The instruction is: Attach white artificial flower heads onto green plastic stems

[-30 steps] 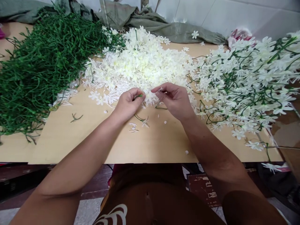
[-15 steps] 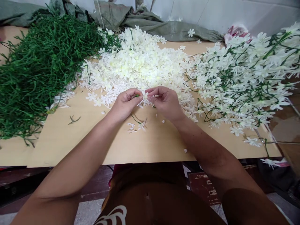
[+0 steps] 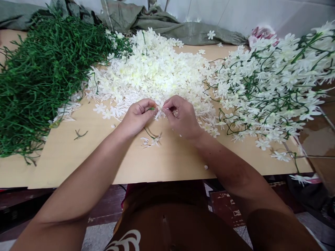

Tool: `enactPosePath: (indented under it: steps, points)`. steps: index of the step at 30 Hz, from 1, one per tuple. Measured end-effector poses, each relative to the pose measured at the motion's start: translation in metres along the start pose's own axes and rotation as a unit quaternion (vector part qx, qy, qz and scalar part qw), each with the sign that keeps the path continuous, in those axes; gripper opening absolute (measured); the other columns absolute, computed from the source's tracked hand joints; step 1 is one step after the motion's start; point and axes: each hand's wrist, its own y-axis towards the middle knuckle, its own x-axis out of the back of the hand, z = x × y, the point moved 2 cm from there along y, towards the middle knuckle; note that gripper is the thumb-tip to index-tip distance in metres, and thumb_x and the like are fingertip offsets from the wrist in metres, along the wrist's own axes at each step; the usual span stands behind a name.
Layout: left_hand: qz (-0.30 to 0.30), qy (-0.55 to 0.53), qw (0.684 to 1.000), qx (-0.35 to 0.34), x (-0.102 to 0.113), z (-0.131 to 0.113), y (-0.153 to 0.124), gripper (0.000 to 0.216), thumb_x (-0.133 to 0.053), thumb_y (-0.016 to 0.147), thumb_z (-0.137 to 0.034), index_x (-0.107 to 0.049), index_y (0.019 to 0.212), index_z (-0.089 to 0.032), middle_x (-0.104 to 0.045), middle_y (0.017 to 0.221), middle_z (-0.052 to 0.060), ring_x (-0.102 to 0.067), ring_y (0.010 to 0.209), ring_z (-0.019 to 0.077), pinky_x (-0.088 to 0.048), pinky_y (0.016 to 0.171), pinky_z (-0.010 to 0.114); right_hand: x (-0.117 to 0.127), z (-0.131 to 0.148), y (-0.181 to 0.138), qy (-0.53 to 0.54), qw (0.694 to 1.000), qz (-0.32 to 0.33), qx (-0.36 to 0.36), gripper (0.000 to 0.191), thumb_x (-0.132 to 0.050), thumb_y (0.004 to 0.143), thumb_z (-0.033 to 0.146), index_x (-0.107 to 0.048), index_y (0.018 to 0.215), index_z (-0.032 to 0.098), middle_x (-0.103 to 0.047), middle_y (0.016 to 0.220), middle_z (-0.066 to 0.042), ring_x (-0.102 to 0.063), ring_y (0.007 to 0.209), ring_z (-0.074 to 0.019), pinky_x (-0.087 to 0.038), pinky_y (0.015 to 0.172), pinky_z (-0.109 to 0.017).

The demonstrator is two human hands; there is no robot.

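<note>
Both hands meet at the near edge of the heap of loose white plastic flower heads (image 3: 157, 73), just above the pale wooden tabletop (image 3: 170, 160). The left hand (image 3: 137, 116) has its fingers curled in, with thumb and forefinger pinched on a thin green plastic stem (image 3: 151, 108). Only a short green tip shows past the fingertips; it lies roughly level and points right, toward the other hand. A dark green length curves out below the left hand toward the near side and ends at small white blooms lying on the table (image 3: 153, 141); whether this is the same stem cannot be told.

The right hand (image 3: 181, 116) is also closed, its thumb and forefinger nipped on a small white plastic flower head (image 3: 160, 111), which sits between the two hands with its petals spread and touches the stem's tip. The fingertips of both hands are almost touching around it.

To the left, well apart from the hands, lies a big tangle of bare green plastic stems (image 3: 44, 76). To the right is a pile of green stems already carrying white flowers (image 3: 274, 83). At the far edge of the table, a grey-green crumpled cloth (image 3: 162, 24) lies against a white tiled wall (image 3: 261, 14). A few stray flower heads and a small green stem scrap (image 3: 80, 134) lie on the table near the left forearm.
</note>
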Motion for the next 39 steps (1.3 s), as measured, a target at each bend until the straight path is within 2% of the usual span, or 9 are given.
enactPosePath:
  steps: [4, 9, 14, 20, 24, 26, 30, 35, 39]
  points:
    - [-0.003, -0.008, 0.999, 0.043, 0.001, 0.000, 0.001, 0.015, -0.067, 0.069, -0.026, -0.059, 0.080, -0.020, -0.045, 0.054, -0.006, -0.041, 0.051, 0.0085, -0.033, 0.050, 0.023, 0.003, -0.004, 0.003, 0.050, 0.998, 0.007, -0.048, 0.009, -0.059, 0.080, 0.019, -0.051, 0.075, 0.021, -0.059, 0.074, 0.001, -0.052, 0.067, -0.0099, -0.045, 0.065, -0.026]
    - [0.016, -0.025, 0.998, 0.054, -0.001, 0.003, 0.003, 0.016, -0.067, 0.068, -0.021, -0.062, 0.082, -0.019, -0.054, 0.063, -0.004, -0.044, 0.053, 0.0072, -0.037, 0.052, 0.022, 0.004, -0.003, 0.004, 0.101, 0.992, 0.015, -0.072, 0.010, -0.062, 0.080, 0.022, -0.052, 0.076, 0.020, -0.059, 0.073, 0.002, -0.052, 0.065, -0.0093, -0.045, 0.064, -0.025]
    - [-0.006, -0.016, 0.999, 0.052, -0.002, 0.009, 0.004, 0.016, -0.066, 0.067, -0.021, -0.062, 0.081, -0.018, -0.058, 0.068, -0.003, -0.047, 0.058, 0.0078, -0.040, 0.057, 0.022, 0.003, -0.002, 0.001, 0.046, 0.998, 0.018, -0.044, 0.008, -0.057, 0.082, 0.020, -0.052, 0.076, 0.020, -0.060, 0.074, 0.001, -0.054, 0.068, -0.0106, -0.046, 0.067, -0.027]
    - [0.004, -0.017, 0.998, 0.056, -0.002, 0.008, 0.005, 0.014, -0.066, 0.065, -0.022, -0.059, 0.076, -0.019, -0.049, 0.059, -0.005, -0.048, 0.058, 0.0098, -0.039, 0.058, 0.024, 0.002, 0.001, -0.001, -0.043, 0.999, 0.004, 0.003, 0.009, -0.054, 0.083, 0.016, -0.052, 0.075, 0.021, -0.062, 0.077, -0.002, -0.056, 0.073, -0.0134, -0.047, 0.070, -0.030]
    - [0.037, -0.040, 0.997, 0.062, -0.002, 0.008, 0.005, 0.014, -0.067, 0.063, -0.023, -0.059, 0.074, -0.019, -0.046, 0.054, -0.006, -0.043, 0.052, 0.0083, -0.035, 0.053, 0.024, 0.001, 0.003, -0.002, -0.077, 0.995, -0.004, 0.056, 0.012, -0.052, 0.086, 0.017, -0.051, 0.074, 0.021, -0.065, 0.086, -0.005, -0.059, 0.083, -0.0167, -0.048, 0.078, -0.033]
    - [0.033, -0.051, 0.996, 0.070, -0.001, 0.008, 0.005, 0.016, -0.068, 0.061, -0.023, -0.059, 0.074, -0.019, -0.044, 0.052, -0.007, -0.039, 0.048, 0.0071, -0.031, 0.049, 0.024, 0.001, 0.004, -0.002, -0.083, 0.994, -0.004, 0.067, 0.012, -0.051, 0.086, 0.017, -0.052, 0.076, 0.021, -0.066, 0.087, -0.006, -0.061, 0.084, -0.0173, -0.049, 0.078, -0.033]
    - [0.016, -0.061, 0.994, 0.087, 0.001, 0.008, 0.005, 0.021, -0.069, 0.060, -0.025, -0.058, 0.078, -0.020, -0.041, 0.049, -0.008, -0.031, 0.043, 0.0063, -0.023, 0.046, 0.024, -0.001, 0.004, -0.003, -0.083, 0.996, 0.009, 0.039, 0.009, -0.050, 0.085, 0.015, -0.054, 0.078, 0.020, -0.067, 0.088, -0.006, -0.062, 0.083, -0.0170, -0.048, 0.076, -0.031]
    - [0.034, -0.057, 0.994, 0.092, 0.002, 0.010, 0.005, 0.023, -0.071, 0.062, -0.028, -0.055, 0.078, -0.022, -0.034, 0.046, -0.009, -0.023, 0.040, 0.0057, -0.013, 0.044, 0.025, -0.002, 0.005, -0.003, -0.074, 0.997, 0.023, 0.014, 0.009, -0.049, 0.085, 0.016, -0.055, 0.080, 0.019, -0.066, 0.083, -0.006, -0.060, 0.077, -0.0162, -0.048, 0.074, -0.030]
    - [0.060, -0.062, 0.991, 0.098, 0.002, 0.009, 0.005, 0.026, -0.073, 0.063, -0.030, -0.050, 0.072, -0.021, -0.033, 0.047, -0.009, -0.024, 0.040, 0.0048, -0.012, 0.044, 0.023, -0.003, 0.006, -0.003, -0.095, 0.995, 0.026, 0.028, 0.011, -0.047, 0.087, 0.017, -0.054, 0.079, 0.018, -0.066, 0.086, -0.006, -0.060, 0.079, -0.0157, -0.048, 0.074, -0.029]
